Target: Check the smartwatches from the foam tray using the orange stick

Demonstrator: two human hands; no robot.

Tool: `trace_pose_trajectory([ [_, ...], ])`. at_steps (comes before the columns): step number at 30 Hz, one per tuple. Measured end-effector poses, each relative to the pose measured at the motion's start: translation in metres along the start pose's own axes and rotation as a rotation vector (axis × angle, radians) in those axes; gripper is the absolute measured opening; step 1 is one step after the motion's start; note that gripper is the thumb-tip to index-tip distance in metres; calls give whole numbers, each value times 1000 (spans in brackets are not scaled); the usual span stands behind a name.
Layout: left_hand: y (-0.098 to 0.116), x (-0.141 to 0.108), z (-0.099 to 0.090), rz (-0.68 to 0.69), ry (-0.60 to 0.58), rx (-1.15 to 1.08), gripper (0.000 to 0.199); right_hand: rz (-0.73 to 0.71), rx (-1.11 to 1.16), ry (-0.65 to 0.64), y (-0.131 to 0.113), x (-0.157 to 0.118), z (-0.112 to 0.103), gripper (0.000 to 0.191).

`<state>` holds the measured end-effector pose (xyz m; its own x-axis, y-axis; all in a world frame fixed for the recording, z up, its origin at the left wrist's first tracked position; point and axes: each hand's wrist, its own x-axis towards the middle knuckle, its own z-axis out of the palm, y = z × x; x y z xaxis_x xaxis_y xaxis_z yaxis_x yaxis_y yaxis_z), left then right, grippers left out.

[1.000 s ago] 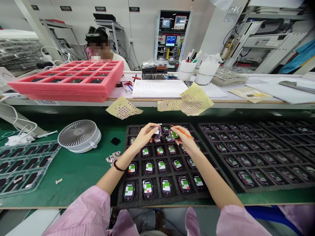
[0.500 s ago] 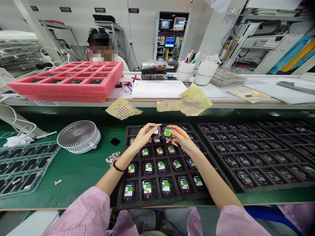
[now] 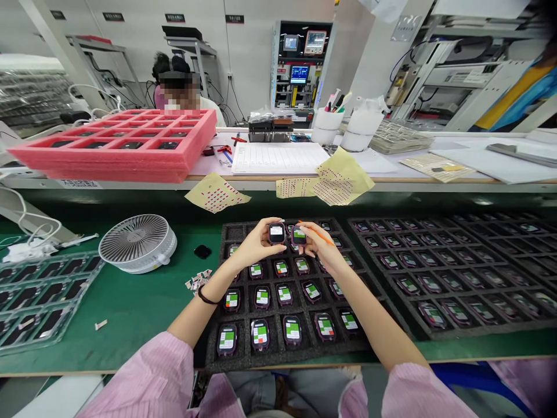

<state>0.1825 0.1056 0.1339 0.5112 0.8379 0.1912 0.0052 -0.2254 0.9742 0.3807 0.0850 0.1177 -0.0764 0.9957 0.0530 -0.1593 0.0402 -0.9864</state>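
Watch-shaped device (image 3: pixel 277 233) now faces screen-up, pinched in the left hand (image 3: pixel 255 247); the right hand (image 3: pixel 321 254) closes on a second device (image 3: pixel 298 235), just beside it, and an orange pen (image 3: pixel 324 238).

Black watch-like device (image 3: pixel 277 233) just beside another (image 3: pixel 298 235), both labelled, screens up.

Electronics factory workshop: a long workbench with green matting (image 3: pixel 130 313) holds black foam trays (image 3: pixel 474 328) of small screened devices (image 3: pixel 260 334); behind stand stacked pink foam trays (image 3: pixel 113 171) and a test machine with monitors (image 3: pixel 300 72).
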Motion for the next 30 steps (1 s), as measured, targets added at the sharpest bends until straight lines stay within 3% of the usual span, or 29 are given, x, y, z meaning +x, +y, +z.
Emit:
trace_pose_trajectory([
  [3,-2,-2,2,76,-28,129,55,16,-17,-6,0,-1,3,31],
  [9,-3,-3,4,343,-3,666,42,13,-90,-31,5,-3,14,36],
  [15,-11,-2,2,355,-29,988,43,-32,-221,-83,11,-8,19,46],
  [20,-1,-3,-1,445,10,905,44,-54,-81,-179,-5,-12,17,43],
  [23,6,-5,-1,498,25,780,43,9,28,-243,-15,-14,15,37],
  [30,8,-8,2,559,7,650,44,89,157,-274,-12,-15,13,34],
])
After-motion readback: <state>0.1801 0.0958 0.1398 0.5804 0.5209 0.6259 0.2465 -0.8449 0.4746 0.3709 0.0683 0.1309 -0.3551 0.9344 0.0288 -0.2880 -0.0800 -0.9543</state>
